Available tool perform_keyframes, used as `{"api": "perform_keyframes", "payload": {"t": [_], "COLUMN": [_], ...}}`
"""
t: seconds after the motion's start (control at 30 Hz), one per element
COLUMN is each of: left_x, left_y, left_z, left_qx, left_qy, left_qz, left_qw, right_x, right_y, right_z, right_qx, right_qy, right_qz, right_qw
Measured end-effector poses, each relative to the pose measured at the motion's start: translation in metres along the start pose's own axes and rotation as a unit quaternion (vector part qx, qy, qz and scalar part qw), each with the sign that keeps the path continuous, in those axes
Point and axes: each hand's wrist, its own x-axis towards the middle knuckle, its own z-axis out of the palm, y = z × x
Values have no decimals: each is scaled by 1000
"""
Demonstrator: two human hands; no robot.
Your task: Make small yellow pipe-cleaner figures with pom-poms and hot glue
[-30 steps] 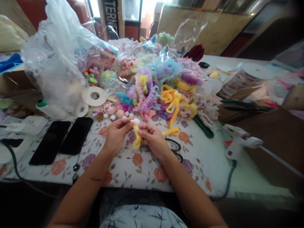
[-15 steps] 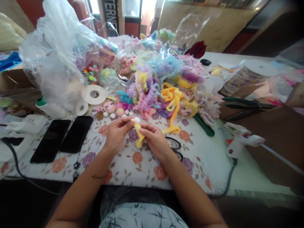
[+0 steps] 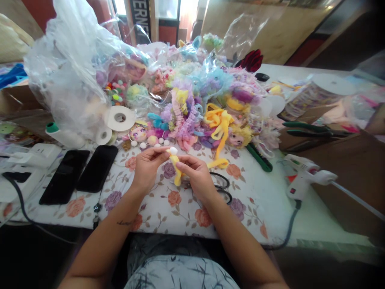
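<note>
Between my two hands is a short yellow fuzzy strip (image 3: 177,176) with a white pompom (image 3: 173,151) at its upper end. My left hand (image 3: 148,166) pinches it near the pompom, thumb against fingers. My right hand (image 3: 195,172) is closed on the strip's side a little lower. The strip's lower end hangs free above the flowered tablecloth (image 3: 174,214). Black-handled scissors (image 3: 224,180) lie partly hidden beneath my right hand. Just beyond, a longer yellow fuzzy strip (image 3: 221,134) trails from the pile onto the cloth.
A heap of pastel trims and doll heads (image 3: 237,136) fills the back under clear plastic. Two phones (image 3: 64,176) and ribbon rolls (image 3: 120,119) lie left. At right are a green-handled tool (image 3: 260,158), a glue gun (image 3: 297,176) with its cord, and a cardboard box (image 3: 339,172).
Both hands keep their hold on the yellow strip, with hardly any shift. The lower end of the strip hangs slightly straighter. The view has moved very slightly.
</note>
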Motion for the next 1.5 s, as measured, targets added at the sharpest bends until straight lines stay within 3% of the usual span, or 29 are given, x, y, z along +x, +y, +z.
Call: {"api": "perform_keyframes", "payload": {"t": [0.23, 0.7, 1.07, 1.5], "left_x": [-3, -6, -8, -6], "left_y": [7, 12, 10, 15], "left_z": [2, 4, 2, 2], "left_qx": [91, 137, 210, 212], "left_qy": [-2, 5, 9, -46], "left_qz": [72, 105, 180, 168], "left_qw": [993, 985, 961, 962], "right_x": [-1, -3, -2, -3], "right_y": [1, -2, -1, 1], "right_z": [0, 0, 0, -2], "right_qx": [-13, -13, -11, -27], "right_qy": [7, 14, 23, 37], "right_qz": [-17, -14, -17, -25], "right_qw": [1000, 1000, 1000, 999]}}
